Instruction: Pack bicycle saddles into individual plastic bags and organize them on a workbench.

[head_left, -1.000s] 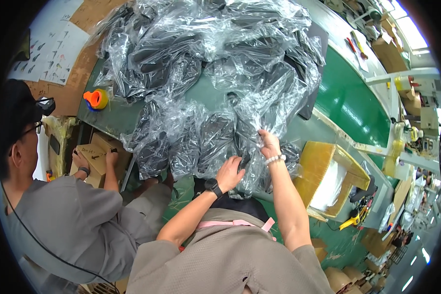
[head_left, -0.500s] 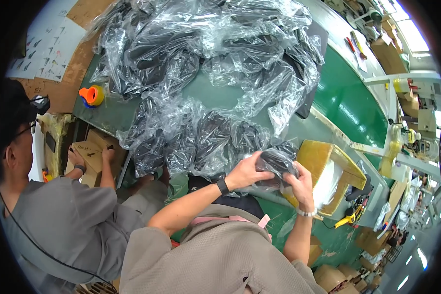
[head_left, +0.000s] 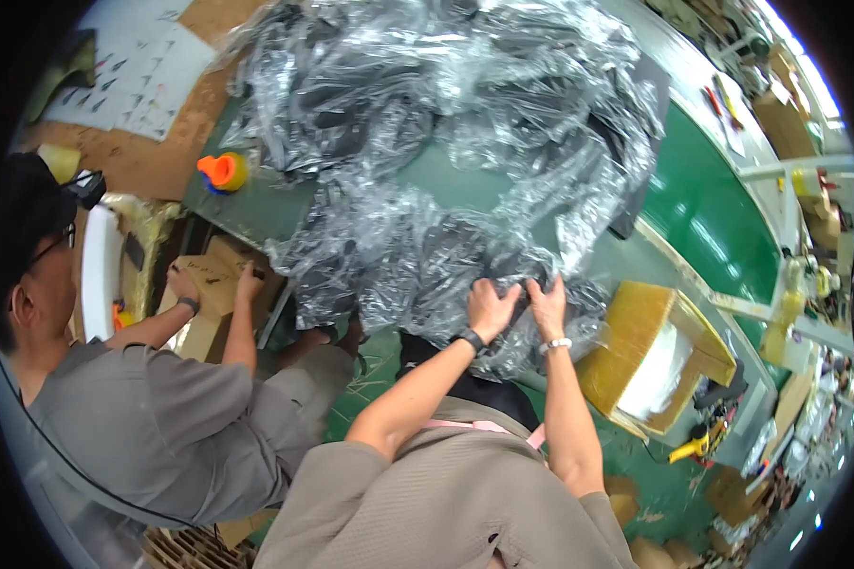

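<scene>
Clear plastic bags with dark items inside (head_left: pixel 380 123) cover much of the green table; the shape of the contents is obscured by the glossy film. At the table's near edge, my left hand (head_left: pixel 492 310) is closed on one bagged black item (head_left: pixel 517 270). Beside it, my right hand (head_left: pixel 547 310) grips the same bag a little to the right, thumbs facing each other. Crumpled film spreads around both hands, and some fingertips are hidden in it.
A yellow-taped cardboard box (head_left: pixel 626 356) stands at my right, with white material inside. An orange and yellow tape dispenser (head_left: pixel 224 172) sits at the left. A co-worker (head_left: pixel 176 379) handles a carton (head_left: pixel 213 284) there. A yellow-handled tool (head_left: pixel 690 448) lies beyond the box.
Both hands have lowered the bagged black item from above the near edge onto the row of bags, moving slightly left relative to the yellow box. The view has shifted a little.
</scene>
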Demonstrator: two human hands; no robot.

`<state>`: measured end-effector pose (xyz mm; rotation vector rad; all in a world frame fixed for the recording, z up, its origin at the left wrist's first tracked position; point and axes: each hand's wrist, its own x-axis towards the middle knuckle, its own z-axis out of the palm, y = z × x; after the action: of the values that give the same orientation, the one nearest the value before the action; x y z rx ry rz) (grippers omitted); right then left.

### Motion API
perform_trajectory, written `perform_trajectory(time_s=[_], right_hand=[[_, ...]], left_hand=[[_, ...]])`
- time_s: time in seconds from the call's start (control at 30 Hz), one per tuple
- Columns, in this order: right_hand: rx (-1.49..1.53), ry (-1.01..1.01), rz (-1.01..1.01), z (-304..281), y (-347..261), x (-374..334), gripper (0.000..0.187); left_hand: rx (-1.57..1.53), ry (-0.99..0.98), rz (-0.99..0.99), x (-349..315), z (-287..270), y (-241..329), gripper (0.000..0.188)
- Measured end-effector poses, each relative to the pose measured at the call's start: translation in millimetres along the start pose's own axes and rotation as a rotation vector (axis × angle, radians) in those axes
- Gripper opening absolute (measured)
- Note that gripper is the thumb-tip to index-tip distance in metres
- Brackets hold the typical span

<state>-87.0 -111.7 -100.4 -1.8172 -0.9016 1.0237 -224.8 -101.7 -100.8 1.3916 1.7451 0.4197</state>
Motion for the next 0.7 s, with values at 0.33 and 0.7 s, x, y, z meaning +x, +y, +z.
perform_trajectory(time_s=[0.33, 0.7], right_hand=[[-0.236, 0.180, 0.267, 25, -19, -12, 0.076], [-0.291, 0.249, 0.176, 2, -34, -9, 0.076]], left_hand=[[-0.289, -0.039, 0.011, 17, 4, -23, 0.060], [-0.131, 0.076, 0.049, -6, -8, 13, 0.064]])
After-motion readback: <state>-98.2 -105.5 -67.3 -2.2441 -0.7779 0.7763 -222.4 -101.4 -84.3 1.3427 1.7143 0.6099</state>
